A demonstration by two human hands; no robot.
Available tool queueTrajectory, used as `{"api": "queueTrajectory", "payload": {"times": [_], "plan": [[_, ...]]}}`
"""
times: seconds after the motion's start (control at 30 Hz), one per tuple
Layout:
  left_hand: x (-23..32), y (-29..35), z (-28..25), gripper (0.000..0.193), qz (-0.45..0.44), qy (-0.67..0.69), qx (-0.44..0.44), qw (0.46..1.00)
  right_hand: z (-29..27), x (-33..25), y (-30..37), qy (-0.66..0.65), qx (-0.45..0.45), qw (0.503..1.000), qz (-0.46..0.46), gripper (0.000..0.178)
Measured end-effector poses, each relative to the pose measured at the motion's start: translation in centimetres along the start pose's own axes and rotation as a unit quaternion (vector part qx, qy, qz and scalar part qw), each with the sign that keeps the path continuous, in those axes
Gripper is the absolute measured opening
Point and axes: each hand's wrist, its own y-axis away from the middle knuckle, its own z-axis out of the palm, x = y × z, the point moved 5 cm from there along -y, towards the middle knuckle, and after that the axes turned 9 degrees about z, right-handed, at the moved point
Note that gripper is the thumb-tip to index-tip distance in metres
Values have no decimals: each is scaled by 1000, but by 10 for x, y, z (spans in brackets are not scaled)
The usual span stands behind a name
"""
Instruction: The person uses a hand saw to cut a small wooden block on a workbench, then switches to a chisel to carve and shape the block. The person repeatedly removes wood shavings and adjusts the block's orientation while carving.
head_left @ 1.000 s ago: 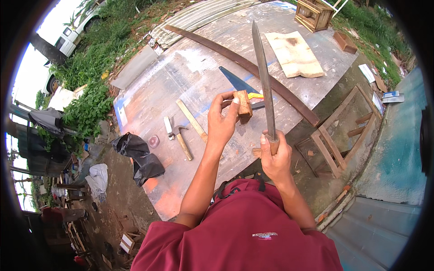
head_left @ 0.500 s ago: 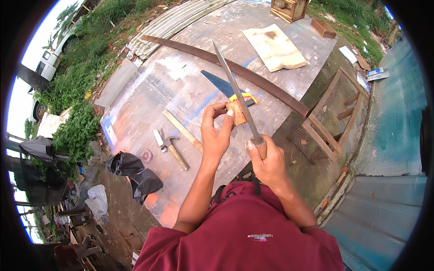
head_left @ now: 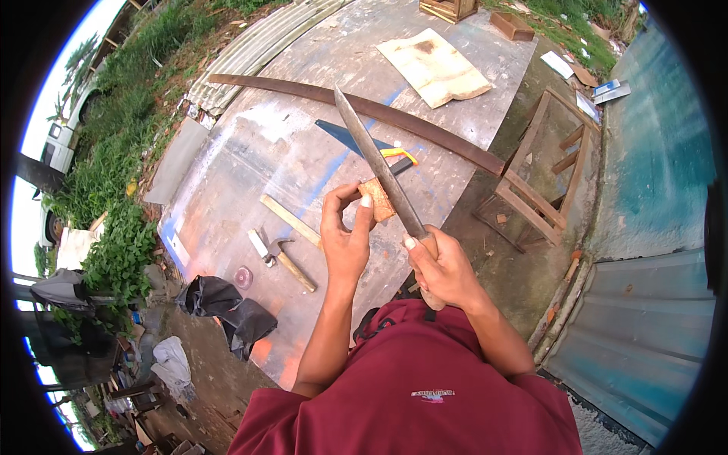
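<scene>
My left hand (head_left: 347, 236) pinches a small reddish-brown wood block (head_left: 377, 199) between thumb and fingers, above the table. A long machete (head_left: 376, 158) with a wooden handle is gripped in my right hand (head_left: 447, 269), its blade pointing up and away to the left. The blade passes along the block's right side and seems to touch it. On the table beyond lies a handsaw (head_left: 341, 136) with a yellow and black handle, partly behind the blade. A claw hammer (head_left: 292, 265) rests left of my left hand, near a pale wood strip (head_left: 290, 219).
A long dark plank (head_left: 364, 110) crosses the worn table (head_left: 227, 167). A stained pale sheet (head_left: 436, 68) lies at the far side. To the right stand a wooden frame (head_left: 542, 205) and a teal wall (head_left: 660, 159). Black plastic (head_left: 246, 322) hangs at the table's left edge.
The machete's blade has turned to show more of its flat side, and its tip sits slightly lower. The right hand has shifted a little, baring the handle's end. The whole view has moved slightly.
</scene>
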Motion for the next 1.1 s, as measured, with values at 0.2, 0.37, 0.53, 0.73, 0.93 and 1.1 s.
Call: {"api": "queueTrajectory", "payload": {"times": [0.2,0.37,0.53,0.73,0.93,1.1], "plan": [[-4,3,0,29,3,-4,-12,1000,-7,-57,32,14,140,969,-201,31],[-4,11,-3,28,41,-48,-15,998,7,38,0,105,68,992,-7,35],[-1,21,-1,30,18,-11,-11,1000,-5,9,11,42,77,990,-107,31],[-5,20,-12,34,23,-53,-7,998,-25,-43,35,-15,93,979,-183,29],[1,29,-25,32,0,-36,12,999,18,27,10,42,-2,998,-51,41],[9,20,-26,32,-13,0,11,1000,-5,-29,22,5,47,988,-149,31]]}}
